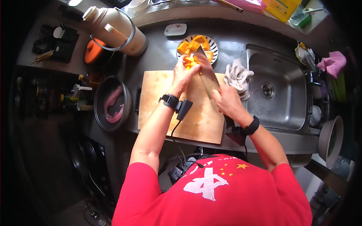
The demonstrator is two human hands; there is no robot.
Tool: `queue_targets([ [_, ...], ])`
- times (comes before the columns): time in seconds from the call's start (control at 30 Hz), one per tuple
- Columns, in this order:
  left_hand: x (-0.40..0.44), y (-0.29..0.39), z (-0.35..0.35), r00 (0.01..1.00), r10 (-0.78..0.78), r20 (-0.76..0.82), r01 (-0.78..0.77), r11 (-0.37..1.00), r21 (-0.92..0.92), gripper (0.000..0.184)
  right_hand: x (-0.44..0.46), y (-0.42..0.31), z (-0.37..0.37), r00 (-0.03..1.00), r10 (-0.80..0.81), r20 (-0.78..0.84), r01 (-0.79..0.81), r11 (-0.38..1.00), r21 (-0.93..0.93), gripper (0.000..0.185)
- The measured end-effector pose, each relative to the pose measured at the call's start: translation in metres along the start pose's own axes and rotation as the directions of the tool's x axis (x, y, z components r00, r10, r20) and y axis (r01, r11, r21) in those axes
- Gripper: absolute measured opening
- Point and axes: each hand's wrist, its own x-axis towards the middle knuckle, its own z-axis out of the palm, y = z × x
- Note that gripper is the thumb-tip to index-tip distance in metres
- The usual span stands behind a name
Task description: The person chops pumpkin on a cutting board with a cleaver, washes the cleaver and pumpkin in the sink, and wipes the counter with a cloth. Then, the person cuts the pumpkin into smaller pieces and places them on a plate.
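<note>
My right hand (230, 101) is closed round the handle of a wide kitchen cleaver (208, 75), whose blade points away from me over the far edge of a wooden cutting board (162, 109). Orange pumpkin chunks (189, 63) are gathered in my left hand (183, 75), its fingers curled round them beside the blade. Both hands are at the near rim of a striped plate (215, 48). More pumpkin chunks (194, 45) lie on that plate. The blade hides part of the plate and some of the chunks.
Right of the board, a crumpled cloth (238, 77) lies beside the steel sink (279, 109). A dark bowl (127, 100) with a pinkish octopus-like tentacle (112, 98) stands at the left. Behind it are an orange-lidded pot (93, 51) and a large thermos (122, 34). A small white dish (175, 29) sits further back.
</note>
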Motion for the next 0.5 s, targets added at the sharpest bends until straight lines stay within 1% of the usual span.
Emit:
queue_targets([
  [0.07,0.017,0.017,0.003,0.999,0.007,-0.047,0.007,0.957,0.289,0.061,0.001,0.019,-0.007,0.995,-0.074,-0.066,0.082,0.989,0.12,0.023],
  [0.1,0.023,0.016,0.004,0.999,0.006,-0.049,0.008,0.958,0.288,0.061,-0.003,0.024,-0.012,0.994,-0.069,-0.082,0.078,0.99,0.115,0.022],
  [0.13,0.028,0.015,0.006,0.995,0.082,-0.049,-0.05,0.88,0.472,0.06,-0.008,0.023,-0.02,0.994,-0.069,-0.079,0.078,0.99,0.115,0.022],
  [0.17,0.031,0.014,0.007,0.987,0.157,-0.033,-0.1,0.763,0.638,0.06,-0.017,0.018,-0.031,0.999,0.048,-0.026,-0.039,0.965,0.258,0.022],
  [0.2,0.032,0.013,0.008,0.987,0.156,-0.032,-0.1,0.763,0.639,0.06,-0.024,0.018,-0.038,0.987,0.158,0.042,-0.161,0.907,0.388,0.023],
  [0.23,0.034,0.012,0.008,0.979,0.203,-0.026,-0.136,0.742,0.657,0.057,-0.03,0.028,-0.039,0.988,0.155,0.023,-0.149,0.887,0.436,0.02],
  [0.27,0.034,0.01,0.01,0.969,0.246,-0.015,-0.172,0.719,0.673,0.054,-0.035,0.035,-0.041,0.986,0.165,0.023,-0.158,0.884,0.441,0.02],
  [0.3,0.033,0.014,0.011,0.957,0.29,-0.01,-0.2,0.686,0.7,0.046,-0.042,0.041,-0.042,0.98,0.196,0.021,-0.183,0.863,0.47,0.02],
  [0.33,0.032,0.022,0.012,0.958,0.285,0.0,-0.204,0.686,0.699,0.046,-0.047,0.045,-0.042,0.974,0.226,0.019,-0.205,0.842,0.498,0.019],
  [0.4,0.029,0.033,0.017,0.974,0.222,0.033,-0.142,0.495,0.857,0.042,-0.055,0.049,-0.044,0.962,0.27,0.032,-0.245,0.812,0.53,0.017],
  [0.47,0.033,0.032,0.027,0.97,0.237,0.048,-0.168,0.517,0.839,0.041,-0.059,0.052,-0.042,0.956,0.293,0.022,-0.256,0.793,0.553,0.017],
  [0.5,0.033,0.038,0.034,0.991,0.131,0.012,-0.085,0.573,0.815,0.042,-0.061,0.053,-0.041,0.954,0.3,0.021,-0.261,0.791,0.554,0.017],
])
